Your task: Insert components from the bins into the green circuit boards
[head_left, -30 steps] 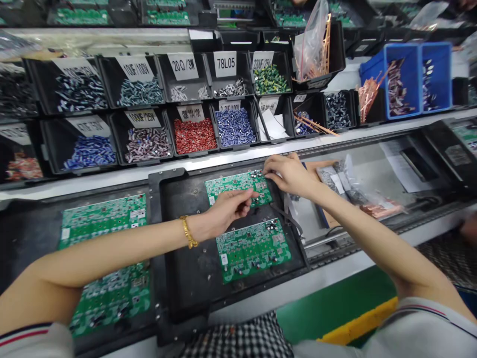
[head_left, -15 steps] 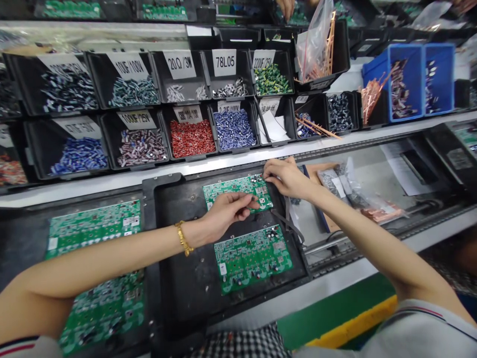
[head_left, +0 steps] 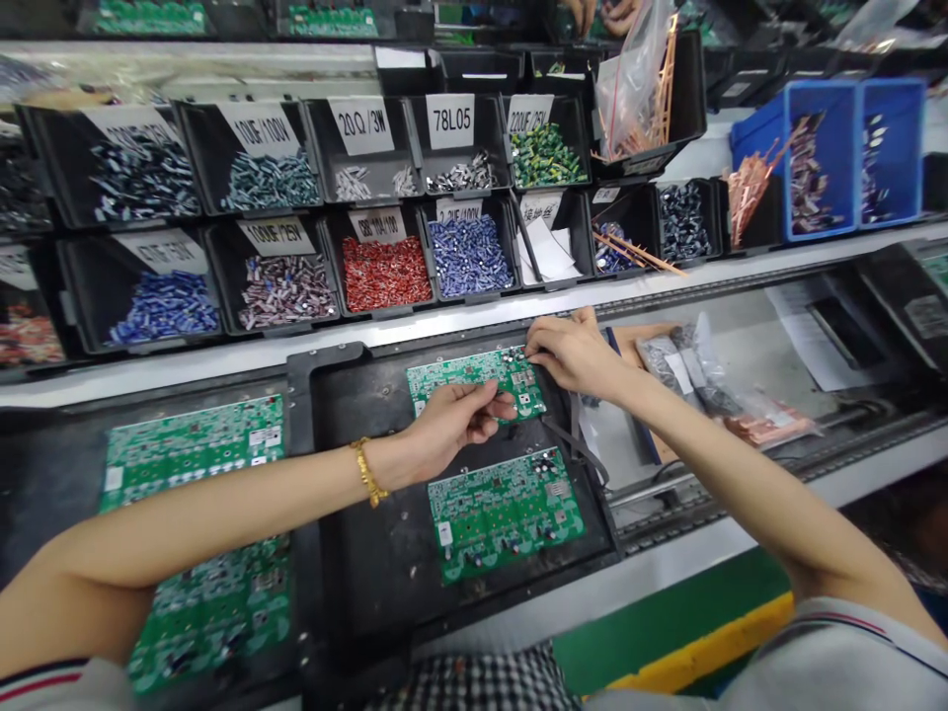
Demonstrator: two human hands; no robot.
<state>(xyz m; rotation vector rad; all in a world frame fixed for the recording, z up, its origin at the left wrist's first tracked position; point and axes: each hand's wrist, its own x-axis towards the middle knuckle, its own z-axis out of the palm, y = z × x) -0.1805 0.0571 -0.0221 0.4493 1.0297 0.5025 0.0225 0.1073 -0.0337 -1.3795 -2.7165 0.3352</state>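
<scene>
A green circuit board (head_left: 444, 373) lies at the top of a black tray (head_left: 355, 592), with a second green board (head_left: 504, 513) below it. My left hand (head_left: 463, 420), with a gold bracelet at the wrist, hovers over the upper board's lower part, fingers curled together around something too small to make out. My right hand (head_left: 570, 354) is at that board's upper right corner, beside small dark components. Its fingertips are pinched, and what they hold, if anything, is hidden.
Behind the tray stand black bins of blue parts (head_left: 472, 257), red parts (head_left: 385, 272) and green parts (head_left: 546, 156). More boards (head_left: 193, 444) lie in a left tray, partly under my left arm. Plastic bags (head_left: 681, 370) lie at right. Another person's hands (head_left: 618, 15) show at the top.
The whole view has shifted slightly. My left fingers have moved a little over the upper board, while my right hand stays at its upper right corner.
</scene>
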